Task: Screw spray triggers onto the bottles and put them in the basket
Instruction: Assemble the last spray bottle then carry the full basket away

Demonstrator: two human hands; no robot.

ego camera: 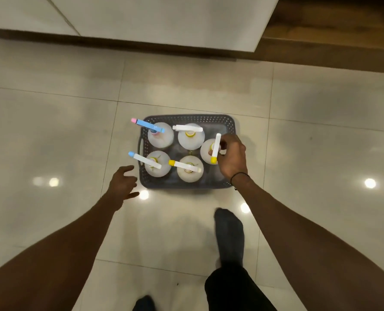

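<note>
A grey perforated basket point(230, 124) stands on the tiled floor and holds several translucent white spray bottles. One bottle at the back left carries a blue trigger point(147, 125) with a pink tip. My right hand point(232, 158) is closed around the neck of the right-hand bottle point(206, 150), whose white trigger point(215, 149) has a yellow tip; this bottle is inside the basket. My left hand point(122, 184) hovers with fingers spread just outside the basket's front left corner, holding nothing.
White cabinet fronts point(153, 16) with a dark wooden plinth point(141, 44) run along the far side. My foot in a dark sock point(229, 230) stands just in front of the basket. Glossy floor tiles surround it.
</note>
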